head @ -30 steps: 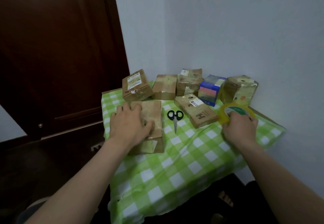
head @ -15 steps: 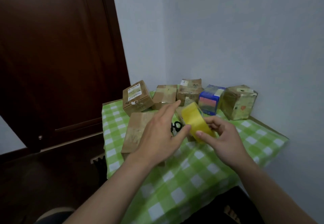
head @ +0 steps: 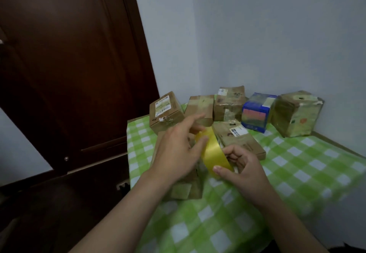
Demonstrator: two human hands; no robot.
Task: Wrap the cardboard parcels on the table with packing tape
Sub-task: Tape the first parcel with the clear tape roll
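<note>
The step in hand seems to be finding the free end on the roll of glossy yellow packing tape (head: 213, 152). The right hand (head: 244, 170), whose grip is curled round the roll with the thumb on its outer face, should hold it steady while the left hand (head: 178, 150), fingers mostly straight and clasping nothing, feels with its thumb for the edge and peels slowly. The roll is held up between both hands, just above the flat brown cardboard parcel (head: 186, 190) at the near left of the green-and-white checked surface (head: 297, 173); its band looks smooth, with no loose end visible.
</note>
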